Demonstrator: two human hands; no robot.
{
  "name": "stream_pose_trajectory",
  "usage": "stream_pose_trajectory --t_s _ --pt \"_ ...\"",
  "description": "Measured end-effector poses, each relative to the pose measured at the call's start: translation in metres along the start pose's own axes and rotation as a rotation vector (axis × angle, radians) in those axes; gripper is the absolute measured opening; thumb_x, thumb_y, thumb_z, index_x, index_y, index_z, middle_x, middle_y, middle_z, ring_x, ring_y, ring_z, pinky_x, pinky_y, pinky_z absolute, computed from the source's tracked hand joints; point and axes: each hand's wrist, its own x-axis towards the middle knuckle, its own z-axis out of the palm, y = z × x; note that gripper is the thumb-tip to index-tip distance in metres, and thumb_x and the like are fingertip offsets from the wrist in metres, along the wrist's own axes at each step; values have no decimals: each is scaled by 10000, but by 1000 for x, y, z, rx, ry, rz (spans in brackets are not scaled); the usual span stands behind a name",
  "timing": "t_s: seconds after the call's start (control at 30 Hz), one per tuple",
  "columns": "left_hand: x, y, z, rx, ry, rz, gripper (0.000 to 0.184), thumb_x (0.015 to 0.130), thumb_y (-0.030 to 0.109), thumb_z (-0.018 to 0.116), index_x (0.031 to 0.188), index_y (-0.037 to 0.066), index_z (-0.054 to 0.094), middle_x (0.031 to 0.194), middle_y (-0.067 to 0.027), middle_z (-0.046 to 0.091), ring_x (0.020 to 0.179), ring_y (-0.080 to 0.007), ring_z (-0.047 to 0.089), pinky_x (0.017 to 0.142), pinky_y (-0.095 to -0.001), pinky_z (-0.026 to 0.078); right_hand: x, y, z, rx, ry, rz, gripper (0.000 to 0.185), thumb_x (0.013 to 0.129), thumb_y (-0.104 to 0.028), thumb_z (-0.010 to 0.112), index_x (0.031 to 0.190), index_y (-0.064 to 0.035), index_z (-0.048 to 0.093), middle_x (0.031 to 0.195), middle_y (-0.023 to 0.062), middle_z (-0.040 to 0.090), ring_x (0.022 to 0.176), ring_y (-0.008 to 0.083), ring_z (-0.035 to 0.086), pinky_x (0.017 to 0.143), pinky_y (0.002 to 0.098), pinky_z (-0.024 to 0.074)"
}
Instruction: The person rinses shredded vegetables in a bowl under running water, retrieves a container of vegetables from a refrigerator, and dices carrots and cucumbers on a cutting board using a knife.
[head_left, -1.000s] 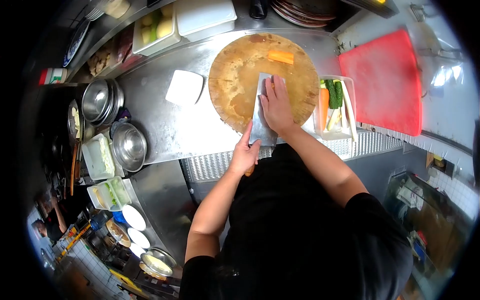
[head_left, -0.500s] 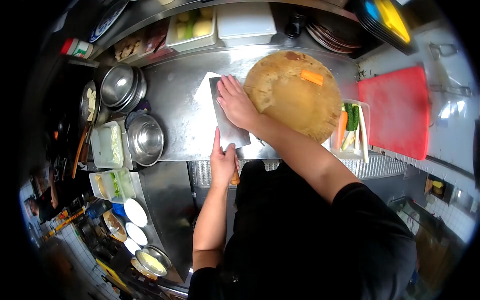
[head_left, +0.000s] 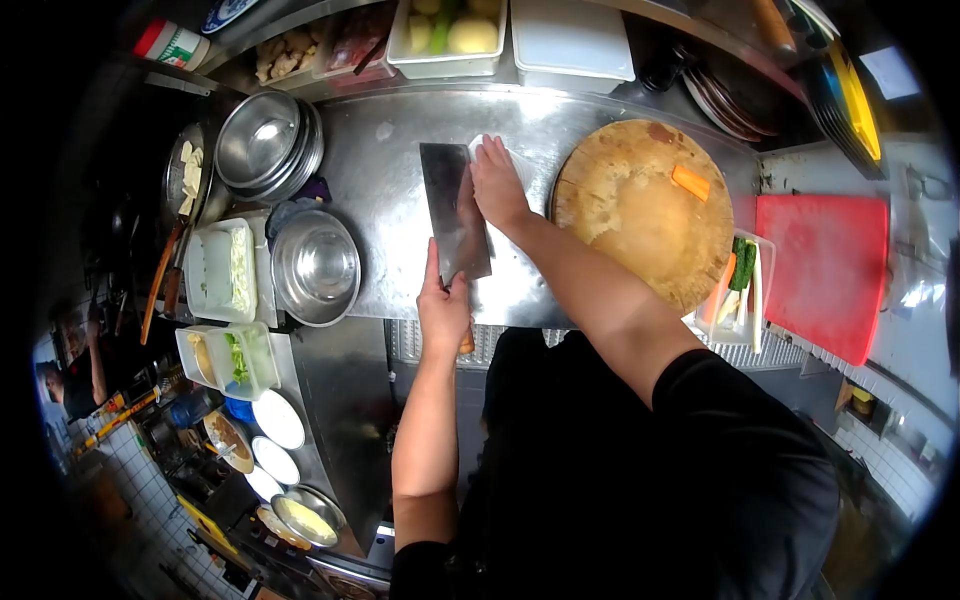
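Observation:
My left hand grips a cleaver by its wooden handle, with the index finger stretched along the blade. The wide dark blade points away from me over the steel counter. At the blade's right edge lies my right hand, palm down with its fingers stretched out. A flat white piece shows beside those fingers; its kind and how much lies under the hand cannot be made out. Right of the hand, a round wooden chopping block bears an orange carrot piece.
Metal bowls and plastic tubs of cut food stand at left. A tub with carrot and cucumber sits by the block, next to a red cutting board. Potatoes and a lidded white box line the back shelf.
My right hand has moved off the blade's face to its right side. White that showed left of the blade now shows at its right. The camera view has shifted left.

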Motion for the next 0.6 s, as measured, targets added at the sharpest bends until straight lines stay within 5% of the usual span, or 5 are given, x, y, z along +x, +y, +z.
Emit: stream_pose_trajectory --t_s 0.17,0.27,0.37,0.4,0.6 --pt "18 -34 -9 81 30 181 730 1021 -6 556 1663 184 265 766 -29 614 489 -78 476 422 -278 413 4 -15 0 -117 74 -35 531 1051 -248 497 1435 118 482 1564 271 431 1496 434 335 1255 481 261" --pt "14 -18 -12 47 26 102 732 1022 -5 556 1663 199 268 707 -9 569 476 -75 458 416 -275 398 11 -41 -11 -40 46 -156 576 1038 -286 513 1452 112 468 1566 269 432 1504 423 330 1262 484 245" --pt "11 -7 -7 66 42 90 737 1014 -5 572 1658 201 280 710 -13 555 510 -72 467 441 -280 394 11 -15 1 -85 90 8 636 1020 -305 531 1475 129 435 1587 305 386 1516 429 317 1275 480 219" --pt "3 11 -7 17 67 3 733 1002 -13 589 1651 178 307 793 -43 611 561 -71 496 475 -286 411 8 -3 1 -289 82 12 659 969 -265 577 1473 134 434 1594 317 365 1526 432 296 1280 496 206" --pt "-4 22 -5 221 179 146 729 1013 3 566 1656 209 293 690 -16 544 504 -96 472 449 -315 413 6 -21 -77 -94 38 -182 637 895 -52 527 1501 99 406 1608 287 353 1547 420 265 1280 507 205"
